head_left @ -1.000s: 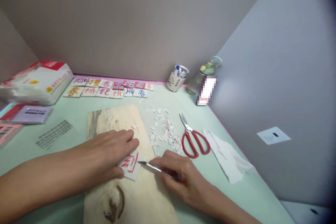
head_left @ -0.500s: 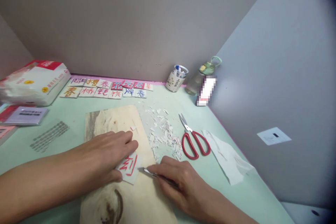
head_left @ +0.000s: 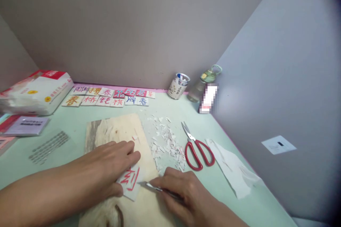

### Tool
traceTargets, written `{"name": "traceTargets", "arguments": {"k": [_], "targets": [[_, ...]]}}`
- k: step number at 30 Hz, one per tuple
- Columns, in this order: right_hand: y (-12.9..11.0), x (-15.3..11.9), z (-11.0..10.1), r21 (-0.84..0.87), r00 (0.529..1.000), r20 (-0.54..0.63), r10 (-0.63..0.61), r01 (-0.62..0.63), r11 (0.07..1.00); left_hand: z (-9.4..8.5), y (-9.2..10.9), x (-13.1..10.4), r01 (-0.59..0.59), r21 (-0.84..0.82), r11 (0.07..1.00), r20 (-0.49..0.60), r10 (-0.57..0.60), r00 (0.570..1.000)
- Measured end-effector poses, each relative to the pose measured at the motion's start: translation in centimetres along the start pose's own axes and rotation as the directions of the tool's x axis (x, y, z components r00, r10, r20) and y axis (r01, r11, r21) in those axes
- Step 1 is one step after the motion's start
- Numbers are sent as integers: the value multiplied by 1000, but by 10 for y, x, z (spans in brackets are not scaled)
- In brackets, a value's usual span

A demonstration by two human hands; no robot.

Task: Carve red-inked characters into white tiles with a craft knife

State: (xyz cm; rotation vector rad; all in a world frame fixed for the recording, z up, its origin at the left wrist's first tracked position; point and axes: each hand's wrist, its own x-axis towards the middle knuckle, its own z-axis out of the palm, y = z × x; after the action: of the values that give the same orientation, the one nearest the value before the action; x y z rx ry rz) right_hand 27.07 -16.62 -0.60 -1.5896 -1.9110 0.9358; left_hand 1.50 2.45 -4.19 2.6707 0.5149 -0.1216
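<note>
While one white tile (head_left: 130, 189) is held down on the wooden board (head_left: 126, 127) by the left hand (head_left: 115, 161), one slim knife (head_left: 153, 186) is gripped in the right hand (head_left: 183, 191). The tile is flat, thin and angular, marked in bold red strokes; its upper left part is covered by the fingers, so the whole character cannot be read. The silvery blade is directed at the tile's right edge; whether contact is made cannot be told. The left thumb is set at the tile's lower left, apart from the fingers; the right fingers are closed around the handle.

Beyond the left hand, one small chip (head_left: 135, 137) is seen on the board. To the board's right, many white shavings (head_left: 167, 142) are scattered, too many to be counted. One pair of scissors (head_left: 190, 137), red-handled, blades slightly parted, is laid beside them, with one crumpled tissue (head_left: 234, 170) near. At left, one sheet of grey rounds (head_left: 49, 147) is noted.

Farther back, thirteen lettered tiles (head_left: 117, 102) are arranged in two rows: six in front, seven behind. One large packet (head_left: 39, 94) is placed left of them; one canister (head_left: 177, 88) and one green-lidded bottle (head_left: 195, 90) are stood to the right.
</note>
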Motion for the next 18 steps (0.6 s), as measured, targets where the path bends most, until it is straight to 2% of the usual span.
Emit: {"name": "traceTargets", "arguments": {"k": [3, 8, 10, 13, 18], "targets": [[4, 1, 3, -21, 998, -63, 21, -22, 1000, -10, 10, 9, 11, 22, 1000, 66, -13, 998], [9, 0, 6, -47, 1000, 7, -23, 23, 999, -25, 25, 14, 40, 30, 999, 95, -43, 995], [12, 0, 6, -49, 1000, -5, -18, 17, 999, -29, 28, 12, 51, 19, 999, 118, -53, 992], [19, 1, 8, -61, 999, -43, 2, -5, 998, -31, 30, 11, 67, -16, 998, 160, -64, 985], [30, 2, 15, -141, 997, -21, -71, 67, 988, -24, 25, 14, 142, -99, 985, 190, -121, 974]]}}
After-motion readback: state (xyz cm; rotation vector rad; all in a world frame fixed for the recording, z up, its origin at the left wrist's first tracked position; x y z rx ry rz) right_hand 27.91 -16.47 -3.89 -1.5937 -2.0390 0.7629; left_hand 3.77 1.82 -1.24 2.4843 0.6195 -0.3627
